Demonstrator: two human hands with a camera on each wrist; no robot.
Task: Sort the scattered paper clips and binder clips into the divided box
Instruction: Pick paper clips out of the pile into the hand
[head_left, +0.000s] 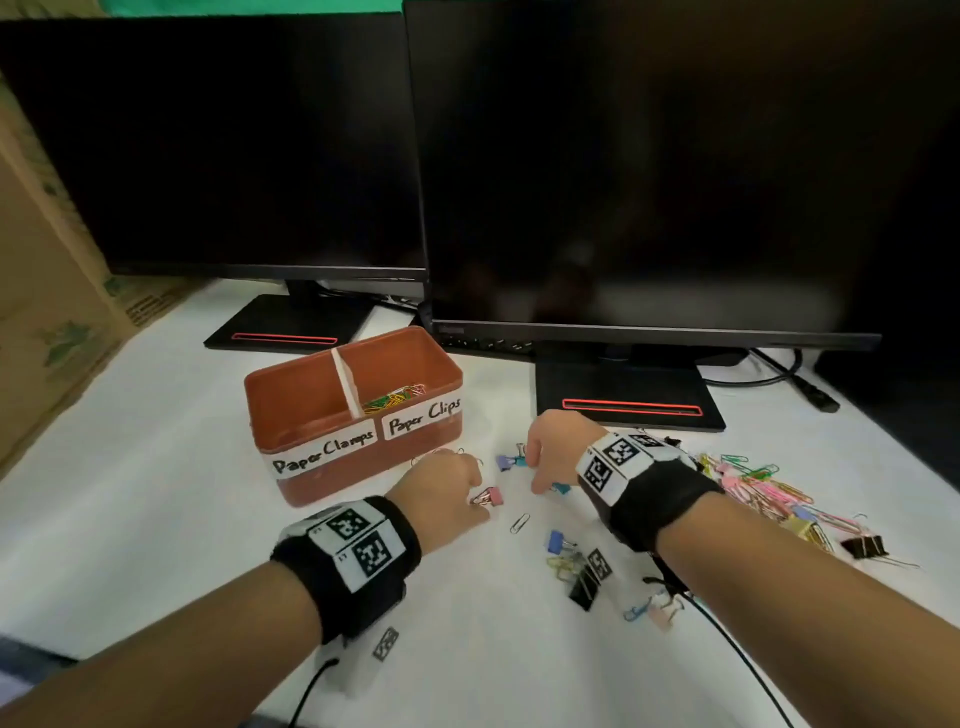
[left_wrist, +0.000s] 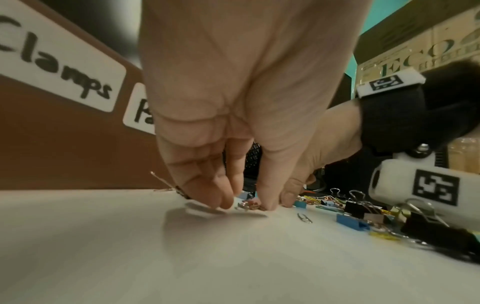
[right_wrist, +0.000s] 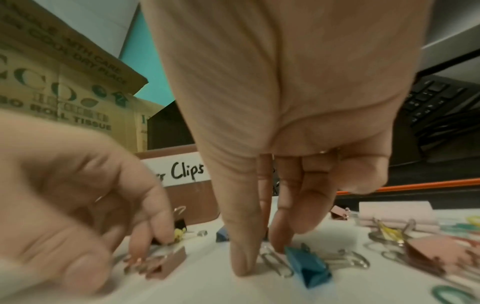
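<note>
1. Nearest me, on the white table (head_left: 156, 519), lie a black binder clip (head_left: 586, 584) and a blue binder clip (head_left: 557, 540), with a lone silver paper clip (head_left: 519, 523) just beyond them.
2. The left hand (head_left: 441, 493) is down at the table, fingers curled, fingertips (left_wrist: 226, 202) on the wire handles of a pink binder clip (head_left: 489, 497); whether it truly pinches the clip I cannot tell.
3. The right hand (head_left: 558, 449) is beside it, thumb and fingers narrowed and pointing down, tips (right_wrist: 241, 265) on the table around a teal binder clip (right_wrist: 306, 265) and silver paper clips; a firm grip isn't clear.
4. To the right sprawls a pile of coloured clips (head_left: 763, 491).
5. Past the hands stands the divided box (head_left: 332, 462), labelled "Paper Clamps" and "Paper Clips"; coloured paper clips (head_left: 395, 396) already lie in its right compartment.
6. Furthest back, two dark monitors (head_left: 649, 182).
</note>
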